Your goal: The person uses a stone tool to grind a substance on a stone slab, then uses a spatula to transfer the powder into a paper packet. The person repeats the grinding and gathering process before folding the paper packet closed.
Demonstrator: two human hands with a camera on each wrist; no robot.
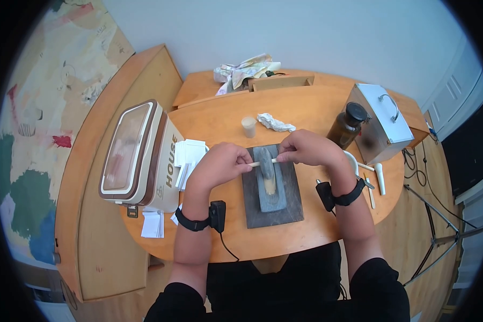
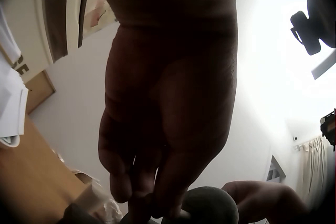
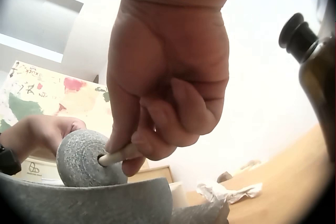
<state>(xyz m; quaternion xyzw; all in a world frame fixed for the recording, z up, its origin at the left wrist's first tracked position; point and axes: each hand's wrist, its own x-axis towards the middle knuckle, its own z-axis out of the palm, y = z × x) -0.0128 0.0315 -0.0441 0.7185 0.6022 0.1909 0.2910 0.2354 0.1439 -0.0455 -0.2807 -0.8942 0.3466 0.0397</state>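
A grey stone grinding wheel (image 1: 266, 162) stands upright in a long stone trough (image 1: 272, 206), which lies on a dark board (image 1: 294, 216). Pale powder (image 1: 270, 186) shows in the trough on the near side of the wheel. A light rod handle (image 3: 116, 157) passes through the wheel's centre. My left hand (image 1: 225, 162) pinches the rod's left end. On the other side, my right hand (image 1: 309, 148) pinches the right end between thumb and fingers, close beside the wheel. In the left wrist view, the left hand (image 2: 168, 108) is dark and hides most of the rod.
Behind the board are a small cup (image 1: 248, 127) and a crumpled tissue (image 1: 275, 123). At right stand a dark bottle (image 1: 347, 126), a metal case (image 1: 383, 126) and a white pestle (image 1: 380, 178). A cream box (image 1: 163, 166) and white papers (image 1: 189, 154) occupy the left.
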